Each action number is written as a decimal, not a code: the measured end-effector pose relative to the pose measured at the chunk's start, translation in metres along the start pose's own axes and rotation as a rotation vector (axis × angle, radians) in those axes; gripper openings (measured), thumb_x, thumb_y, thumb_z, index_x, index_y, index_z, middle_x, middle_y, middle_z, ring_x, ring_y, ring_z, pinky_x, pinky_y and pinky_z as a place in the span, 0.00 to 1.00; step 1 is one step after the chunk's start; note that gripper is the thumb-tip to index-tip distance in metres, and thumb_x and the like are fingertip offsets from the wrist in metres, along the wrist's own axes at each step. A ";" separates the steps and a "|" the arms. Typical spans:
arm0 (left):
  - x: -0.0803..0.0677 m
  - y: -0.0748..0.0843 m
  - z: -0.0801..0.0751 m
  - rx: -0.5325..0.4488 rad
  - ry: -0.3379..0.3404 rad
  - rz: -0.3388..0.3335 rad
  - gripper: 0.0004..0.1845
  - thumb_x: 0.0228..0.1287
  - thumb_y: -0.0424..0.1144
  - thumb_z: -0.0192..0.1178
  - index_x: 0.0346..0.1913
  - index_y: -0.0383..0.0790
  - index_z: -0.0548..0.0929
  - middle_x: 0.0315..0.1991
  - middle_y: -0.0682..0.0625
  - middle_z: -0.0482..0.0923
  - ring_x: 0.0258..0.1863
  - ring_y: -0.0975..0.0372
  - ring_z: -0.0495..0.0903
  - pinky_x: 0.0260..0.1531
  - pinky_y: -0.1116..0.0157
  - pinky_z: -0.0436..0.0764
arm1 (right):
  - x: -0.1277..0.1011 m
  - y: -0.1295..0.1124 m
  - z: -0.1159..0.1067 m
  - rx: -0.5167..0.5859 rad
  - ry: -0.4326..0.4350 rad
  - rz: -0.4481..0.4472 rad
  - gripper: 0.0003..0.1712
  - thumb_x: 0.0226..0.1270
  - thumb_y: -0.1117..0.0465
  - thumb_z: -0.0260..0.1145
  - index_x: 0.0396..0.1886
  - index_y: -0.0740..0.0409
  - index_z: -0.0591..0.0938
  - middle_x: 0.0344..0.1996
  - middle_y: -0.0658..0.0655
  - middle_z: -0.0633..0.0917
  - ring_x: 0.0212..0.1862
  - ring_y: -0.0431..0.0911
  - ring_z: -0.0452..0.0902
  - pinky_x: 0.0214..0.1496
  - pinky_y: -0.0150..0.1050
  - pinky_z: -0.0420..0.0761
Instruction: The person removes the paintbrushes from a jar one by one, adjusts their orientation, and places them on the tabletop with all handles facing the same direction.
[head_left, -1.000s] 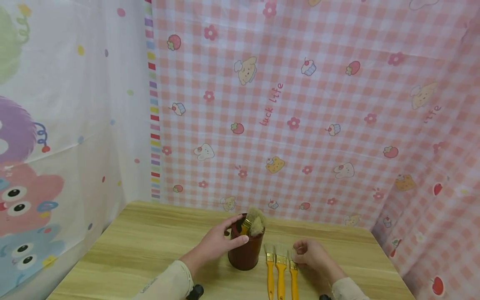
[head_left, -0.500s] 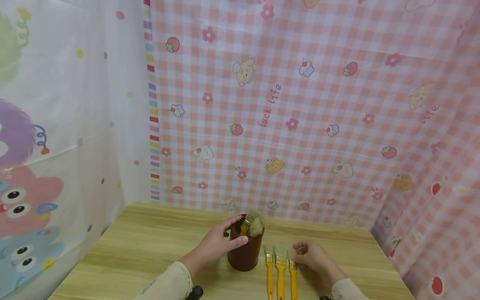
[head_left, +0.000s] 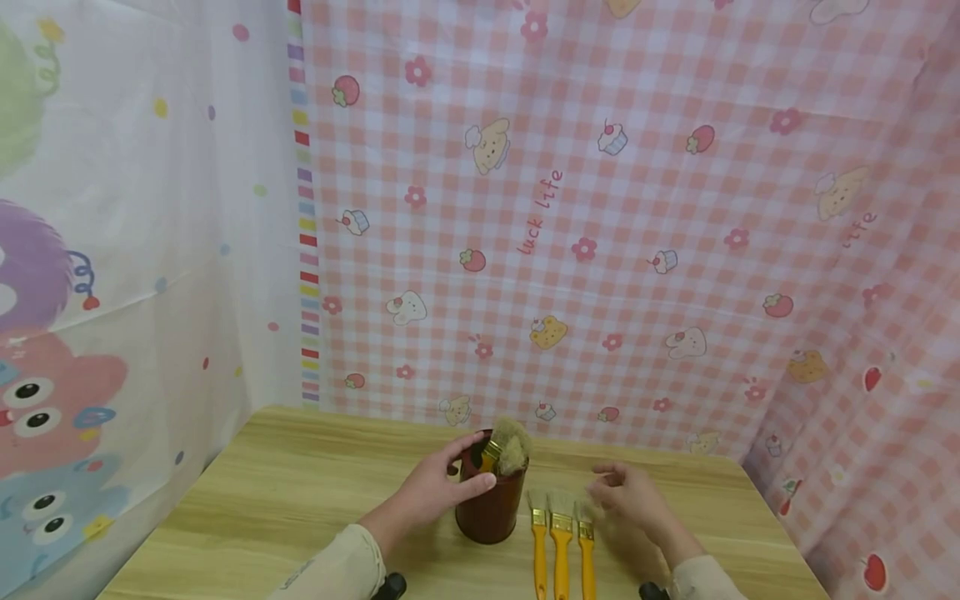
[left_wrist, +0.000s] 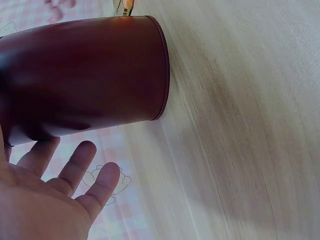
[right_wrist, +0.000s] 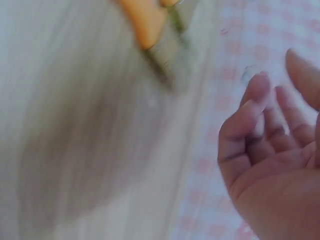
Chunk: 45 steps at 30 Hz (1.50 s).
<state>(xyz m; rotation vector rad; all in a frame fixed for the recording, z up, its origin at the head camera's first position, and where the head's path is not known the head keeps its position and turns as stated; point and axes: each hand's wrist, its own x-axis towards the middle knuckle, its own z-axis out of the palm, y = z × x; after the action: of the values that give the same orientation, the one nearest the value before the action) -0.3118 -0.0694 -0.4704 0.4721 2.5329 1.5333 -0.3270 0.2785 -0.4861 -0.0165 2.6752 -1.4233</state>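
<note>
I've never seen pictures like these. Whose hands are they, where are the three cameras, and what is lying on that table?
No machine here: a person works with two bare hands. The wide picture comes from a camera worn on the head, looking down at a wooden table in front of pink checked cloth. The other two come from cameras on each wrist.

The left hand grips a dark red cup; the left wrist view shows that cup close up. Brushes stand in it, bristles up.

Beside the cup lie three brushes with orange handles, side by side. The right hand hovers just right of them, fingers loosely curled, holding nothing. Its wrist view is blurred but shows the empty hand.
</note>
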 end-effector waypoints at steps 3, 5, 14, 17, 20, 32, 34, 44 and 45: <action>0.000 0.000 0.000 -0.002 0.000 0.002 0.39 0.58 0.69 0.62 0.73 0.74 0.62 0.73 0.51 0.65 0.68 0.46 0.69 0.62 0.43 0.73 | -0.003 -0.020 0.000 0.065 -0.082 -0.049 0.32 0.66 0.47 0.69 0.66 0.56 0.76 0.47 0.57 0.85 0.44 0.50 0.81 0.44 0.47 0.83; 0.000 -0.001 0.000 0.004 0.000 0.003 0.39 0.58 0.69 0.61 0.73 0.74 0.62 0.72 0.52 0.66 0.68 0.47 0.69 0.62 0.43 0.73 | -0.007 -0.034 0.002 0.112 -0.162 -0.081 0.33 0.66 0.45 0.68 0.67 0.51 0.75 0.51 0.58 0.85 0.48 0.52 0.81 0.47 0.49 0.82; 0.000 -0.001 0.000 -0.001 -0.004 0.010 0.39 0.59 0.69 0.61 0.73 0.74 0.61 0.73 0.52 0.65 0.68 0.48 0.69 0.62 0.43 0.73 | -0.019 -0.071 0.029 0.281 -0.370 -0.217 0.29 0.71 0.52 0.65 0.69 0.51 0.73 0.59 0.64 0.82 0.56 0.48 0.82 0.55 0.42 0.82; -0.001 -0.001 0.000 -0.008 -0.007 0.014 0.39 0.59 0.68 0.61 0.73 0.73 0.61 0.72 0.52 0.65 0.69 0.49 0.69 0.64 0.44 0.72 | -0.020 -0.074 0.033 0.302 -0.363 -0.227 0.28 0.71 0.53 0.65 0.68 0.52 0.73 0.58 0.63 0.82 0.55 0.47 0.81 0.56 0.42 0.81; -0.001 -0.001 0.001 -0.009 -0.005 0.017 0.39 0.60 0.68 0.61 0.73 0.73 0.62 0.70 0.52 0.68 0.68 0.50 0.69 0.64 0.45 0.72 | -0.022 -0.078 0.035 0.319 -0.335 -0.233 0.28 0.71 0.52 0.65 0.68 0.52 0.73 0.58 0.61 0.83 0.56 0.46 0.81 0.59 0.43 0.80; -0.001 0.001 0.000 -0.019 -0.015 0.038 0.38 0.61 0.67 0.61 0.73 0.71 0.61 0.49 0.55 0.76 0.67 0.55 0.70 0.67 0.44 0.69 | -0.033 -0.099 0.059 0.228 -0.123 -0.318 0.29 0.66 0.45 0.69 0.65 0.43 0.75 0.53 0.56 0.86 0.51 0.48 0.84 0.53 0.42 0.85; -0.001 0.002 0.000 -0.019 -0.014 0.038 0.38 0.61 0.67 0.61 0.73 0.72 0.61 0.46 0.56 0.76 0.66 0.55 0.70 0.66 0.45 0.69 | -0.035 -0.104 0.065 0.176 -0.065 -0.320 0.30 0.63 0.42 0.70 0.64 0.40 0.76 0.50 0.54 0.88 0.46 0.46 0.84 0.46 0.39 0.85; -0.004 0.004 -0.001 -0.010 -0.014 0.060 0.38 0.62 0.66 0.61 0.73 0.69 0.62 0.46 0.56 0.76 0.63 0.57 0.72 0.66 0.46 0.70 | -0.036 -0.128 0.093 -0.235 0.294 -0.340 0.31 0.58 0.42 0.73 0.61 0.45 0.80 0.30 0.45 0.89 0.23 0.36 0.75 0.19 0.31 0.73; -0.004 0.004 -0.001 -0.011 -0.012 0.064 0.38 0.62 0.66 0.61 0.73 0.69 0.62 0.46 0.56 0.76 0.63 0.57 0.72 0.66 0.45 0.70 | -0.036 -0.130 0.095 -0.282 0.321 -0.330 0.32 0.58 0.41 0.73 0.61 0.46 0.80 0.29 0.44 0.88 0.21 0.35 0.74 0.18 0.31 0.72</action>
<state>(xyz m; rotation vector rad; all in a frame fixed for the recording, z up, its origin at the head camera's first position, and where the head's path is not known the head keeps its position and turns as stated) -0.3078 -0.0695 -0.4665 0.5640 2.5226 1.5593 -0.2867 0.1291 -0.4281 -0.2891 3.2457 -1.1933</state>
